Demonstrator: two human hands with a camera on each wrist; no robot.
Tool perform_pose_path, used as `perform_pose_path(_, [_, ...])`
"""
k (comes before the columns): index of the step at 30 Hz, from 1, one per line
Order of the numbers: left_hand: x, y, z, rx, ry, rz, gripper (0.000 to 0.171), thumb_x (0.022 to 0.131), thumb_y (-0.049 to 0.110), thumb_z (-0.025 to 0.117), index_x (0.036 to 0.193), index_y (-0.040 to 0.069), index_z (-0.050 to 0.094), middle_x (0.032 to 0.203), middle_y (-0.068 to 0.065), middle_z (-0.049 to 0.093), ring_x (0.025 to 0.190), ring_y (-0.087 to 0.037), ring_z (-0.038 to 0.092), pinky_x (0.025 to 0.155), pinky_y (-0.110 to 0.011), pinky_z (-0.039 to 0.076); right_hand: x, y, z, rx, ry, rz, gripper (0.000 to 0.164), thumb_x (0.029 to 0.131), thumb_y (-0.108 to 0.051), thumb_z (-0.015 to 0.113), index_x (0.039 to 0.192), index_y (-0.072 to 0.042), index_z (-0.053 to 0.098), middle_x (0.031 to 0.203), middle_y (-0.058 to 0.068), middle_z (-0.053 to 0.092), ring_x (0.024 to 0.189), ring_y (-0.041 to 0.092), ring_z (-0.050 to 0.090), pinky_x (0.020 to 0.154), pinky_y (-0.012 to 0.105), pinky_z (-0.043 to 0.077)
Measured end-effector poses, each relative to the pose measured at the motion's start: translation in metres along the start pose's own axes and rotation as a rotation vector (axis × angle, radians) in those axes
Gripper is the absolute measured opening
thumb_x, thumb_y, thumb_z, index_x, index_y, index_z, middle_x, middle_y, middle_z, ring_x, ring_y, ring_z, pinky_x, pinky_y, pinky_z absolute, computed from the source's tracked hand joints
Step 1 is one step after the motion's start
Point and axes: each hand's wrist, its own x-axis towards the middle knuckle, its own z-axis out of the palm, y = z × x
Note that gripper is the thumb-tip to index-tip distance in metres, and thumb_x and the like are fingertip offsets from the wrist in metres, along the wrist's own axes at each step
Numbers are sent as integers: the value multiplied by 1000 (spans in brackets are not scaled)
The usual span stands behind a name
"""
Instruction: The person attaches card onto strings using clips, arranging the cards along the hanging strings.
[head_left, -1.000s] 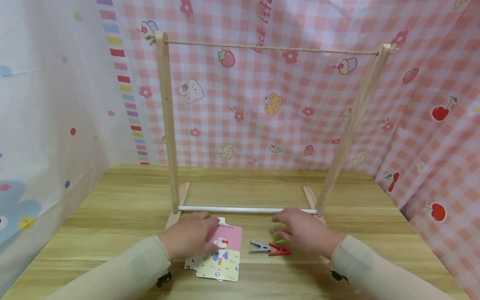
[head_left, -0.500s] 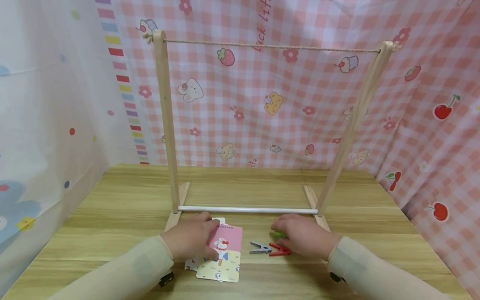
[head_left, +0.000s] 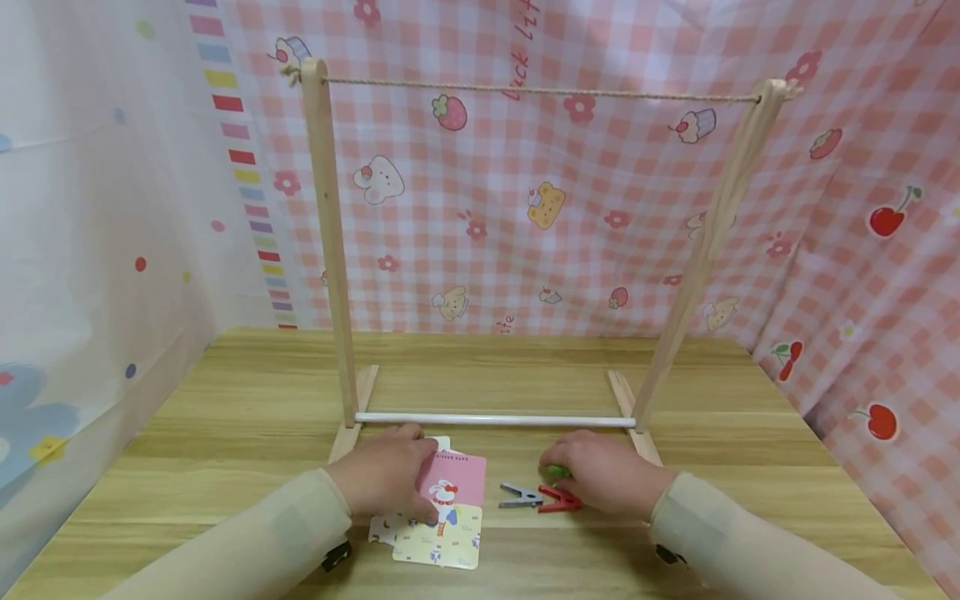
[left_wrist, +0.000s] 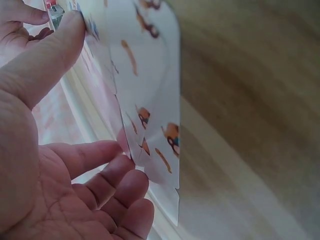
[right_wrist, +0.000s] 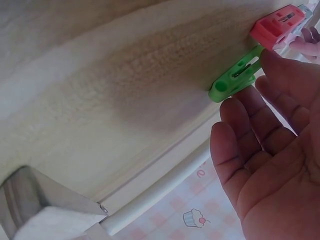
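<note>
My left hand [head_left: 386, 471] lies over a small stack of cards at the front. Its thumb and index finger span the pink-and-yellow rabbit card [head_left: 459, 533] on top. In the left wrist view, the fingertips touch the edge of a white patterned card [left_wrist: 150, 90]. My right hand [head_left: 607, 475] holds a green clothespin [right_wrist: 235, 77] between thumb and fingers, low over the table; the head view shows only a bit of it. Just left of that hand lie a red clothespin [head_left: 558, 499] and a grey clothespin [head_left: 519, 495], end to end.
Behind both hands stands a wooden frame [head_left: 330, 250] with a string [head_left: 540, 90] tied between its post tops. A white rod [head_left: 495, 419] joins its feet near the tabletop [head_left: 480, 367]. Patterned cloth [head_left: 480, 250] hangs at the back and sides.
The right hand has lowered and closed its fingers round the green clothespin. Under the left hand, the top card has shifted slightly toward the front, covering a card corner that showed below it.
</note>
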Motion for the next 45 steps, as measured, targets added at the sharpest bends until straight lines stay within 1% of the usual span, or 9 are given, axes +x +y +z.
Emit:
perform_pose_path(7, [2,-2,0,-53,13,-8,96,64,55,98,138,5,63,132,-11,63,117,-27,61,107,-49,53,2,-2,-1,-4,-44,32,20,90,-13,82,108,-19,74,101,-6,67,95,10,63,87,35,58])
perform_pose_path(10, [2,-2,0,-79,30,-18,94,63,53,98,136,5,64,126,-9,63,110,-24,61,102,-47,55,3,-2,-1,-16,-47,27,25,90,-12,81,114,-14,74,102,-4,66,96,11,63,87,35,58])
perform_pose_path(15, [4,-3,-1,-152,45,-35,84,65,46,99,132,8,67,115,-4,60,94,-17,57,86,-41,56,3,2,1,-10,-20,13,29,89,-10,79,117,-9,74,99,-4,60,89,9,57,81,30,56])
perform_pose_path(19, [4,-3,-2,-173,54,-37,76,68,41,98,130,9,67,110,-1,58,91,-16,55,84,-39,54,3,3,0,13,3,9,24,89,-10,78,113,-9,75,95,-5,58,85,7,55,78,29,55])
perform_pose_path(24, [3,-4,-6,-204,69,-39,67,73,36,97,127,11,67,105,0,59,88,-16,55,81,-38,52,5,2,-5,42,5,49,25,91,-14,78,115,-8,75,99,-3,62,83,5,55,77,29,56])
perform_pose_path(30, [5,-6,-11,-298,57,-52,55,80,31,92,124,14,65,101,4,63,82,-15,59,76,-37,53,8,3,-9,76,61,74,25,92,-11,77,115,-4,74,103,3,68,87,9,60,79,32,58])
perform_pose_path(36, [3,-5,-19,-378,57,-47,37,85,24,87,115,20,64,90,6,65,78,-16,61,70,-35,53,9,1,-14,120,95,123,28,90,-4,76,118,0,71,102,3,70,90,11,63,81,34,59])
perform_pose_path(41, [3,-3,-24,-416,80,-49,29,89,19,84,112,21,66,88,6,65,77,-16,61,68,-34,53,8,-1,-17,166,155,138,24,91,-1,73,115,-2,70,102,2,70,93,12,66,83,36,60])
perform_pose_path(45, [4,-3,-28,-431,122,-26,22,93,15,81,110,20,68,88,6,65,79,-15,59,72,-34,52,7,-3,-21,189,201,134,22,94,-4,73,115,-3,69,103,2,71,96,16,69,86,39,61])
